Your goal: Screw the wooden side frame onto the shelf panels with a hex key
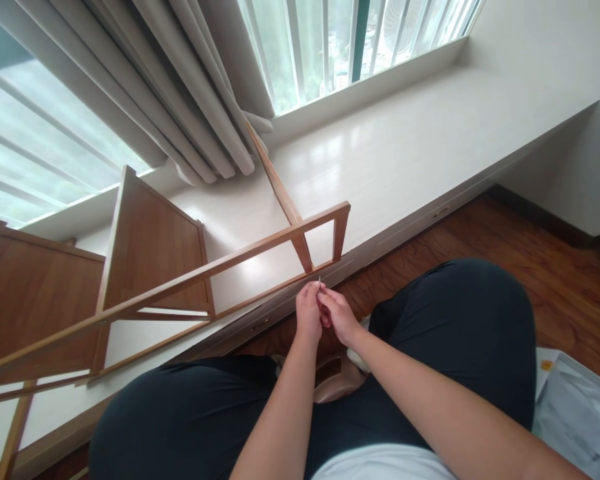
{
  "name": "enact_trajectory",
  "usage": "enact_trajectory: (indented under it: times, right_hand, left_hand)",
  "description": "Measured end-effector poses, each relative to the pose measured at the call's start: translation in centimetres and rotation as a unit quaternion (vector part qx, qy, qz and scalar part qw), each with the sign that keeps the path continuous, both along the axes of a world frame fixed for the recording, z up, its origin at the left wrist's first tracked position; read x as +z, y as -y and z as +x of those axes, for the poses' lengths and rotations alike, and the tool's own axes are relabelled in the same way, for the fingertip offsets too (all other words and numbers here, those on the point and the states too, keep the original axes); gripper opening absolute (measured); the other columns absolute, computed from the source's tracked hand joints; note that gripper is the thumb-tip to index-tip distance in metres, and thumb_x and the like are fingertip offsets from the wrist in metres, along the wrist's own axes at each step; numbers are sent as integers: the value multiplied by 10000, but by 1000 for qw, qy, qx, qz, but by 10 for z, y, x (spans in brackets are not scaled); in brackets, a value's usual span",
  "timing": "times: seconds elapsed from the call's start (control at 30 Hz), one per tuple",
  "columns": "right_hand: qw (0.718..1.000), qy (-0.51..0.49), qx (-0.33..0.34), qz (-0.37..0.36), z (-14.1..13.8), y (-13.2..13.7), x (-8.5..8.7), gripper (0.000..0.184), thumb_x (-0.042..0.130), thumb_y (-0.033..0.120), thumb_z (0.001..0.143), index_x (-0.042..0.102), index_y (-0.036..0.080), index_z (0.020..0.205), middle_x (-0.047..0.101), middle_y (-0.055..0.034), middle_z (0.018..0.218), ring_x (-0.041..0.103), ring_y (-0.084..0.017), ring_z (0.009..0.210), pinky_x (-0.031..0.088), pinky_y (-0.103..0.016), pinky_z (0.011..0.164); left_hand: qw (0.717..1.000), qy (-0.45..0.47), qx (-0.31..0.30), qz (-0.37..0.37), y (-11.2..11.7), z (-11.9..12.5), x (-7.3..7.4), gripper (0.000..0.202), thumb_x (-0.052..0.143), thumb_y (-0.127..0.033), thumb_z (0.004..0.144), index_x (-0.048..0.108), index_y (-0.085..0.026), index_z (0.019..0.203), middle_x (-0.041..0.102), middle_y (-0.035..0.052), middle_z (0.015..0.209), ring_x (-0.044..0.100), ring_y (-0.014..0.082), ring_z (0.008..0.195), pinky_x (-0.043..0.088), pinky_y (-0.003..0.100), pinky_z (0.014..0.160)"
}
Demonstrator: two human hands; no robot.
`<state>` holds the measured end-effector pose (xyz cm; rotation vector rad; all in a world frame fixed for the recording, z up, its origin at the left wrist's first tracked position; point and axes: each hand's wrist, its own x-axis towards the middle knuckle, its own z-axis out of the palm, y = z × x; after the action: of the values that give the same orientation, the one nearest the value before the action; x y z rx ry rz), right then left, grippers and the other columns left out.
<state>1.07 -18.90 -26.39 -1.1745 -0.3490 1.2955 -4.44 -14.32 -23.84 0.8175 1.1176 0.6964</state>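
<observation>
My left hand (309,312) and my right hand (337,313) meet in front of my knees, fingers pinched together. Between the fingertips a thin, small metal piece (319,283) sticks upward; it is too small to name. Both hands sit just below the lower rail of a wooden shelf frame (220,265) that lies on its side on the white window ledge (405,153). The frame's short end post (339,235) is the nearest part to my hands, not touched by them. I sit with my legs in dark trousers.
Wooden shelf panels (153,247) stand in the frame at the left. Grey curtains (180,87) hang at the window behind. A brown wood floor (555,280) lies at the right, with a plastic bag (575,407) at the lower right. A brownish object (333,380) rests between my legs.
</observation>
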Motion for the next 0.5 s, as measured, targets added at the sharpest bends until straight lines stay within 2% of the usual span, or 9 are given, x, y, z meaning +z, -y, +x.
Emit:
enact_trajectory:
  times: [0.07, 0.17, 0.23, 0.4, 0.5]
  right_hand:
    - [1000, 27, 0, -3, -1, 0, 1, 316, 672, 511, 820, 564, 223, 750, 449, 78, 507, 351, -94, 411, 232, -244, 393]
    - [998, 65, 3, -5, -3, -1, 2, 336, 690, 510, 830, 569, 220, 711, 456, 64, 505, 362, -110, 466, 244, -254, 439]
    - [997, 82, 7, -3, -5, -1, 4, 372, 680, 531, 845, 550, 223, 681, 452, 58, 514, 368, -118, 496, 256, -260, 463]
    - [995, 93, 22, -1, -14, -3, 6, 452, 629, 621, 852, 512, 228, 663, 434, 56, 532, 351, -120, 493, 257, -267, 463]
    - [995, 87, 42, 1, -22, -5, 1, 515, 616, 689, 829, 498, 222, 647, 441, 53, 535, 336, -108, 484, 252, -263, 461]
  left_hand:
    - [999, -16, 7, 33, -2, -1, -2, 292, 649, -479, 784, 629, -188, 782, 521, -57, 546, 408, 85, 372, 312, 215, 380]
    - [993, -50, 24, 100, -6, -6, -3, 259, 701, -430, 767, 645, -177, 764, 620, -6, 708, 555, 117, 621, 443, 226, 586]
    - [986, -78, 38, 140, -9, -12, -1, 261, 737, -428, 765, 636, -189, 787, 624, -3, 757, 571, 137, 722, 458, 241, 680]
    - [968, -133, 53, 204, -9, -27, 12, 355, 758, -472, 781, 509, -226, 721, 454, -60, 626, 465, 135, 596, 405, 269, 619]
    - [926, -227, 63, 294, -9, -32, 18, 267, 715, -440, 828, 545, -235, 822, 528, -26, 735, 537, 175, 700, 449, 316, 704]
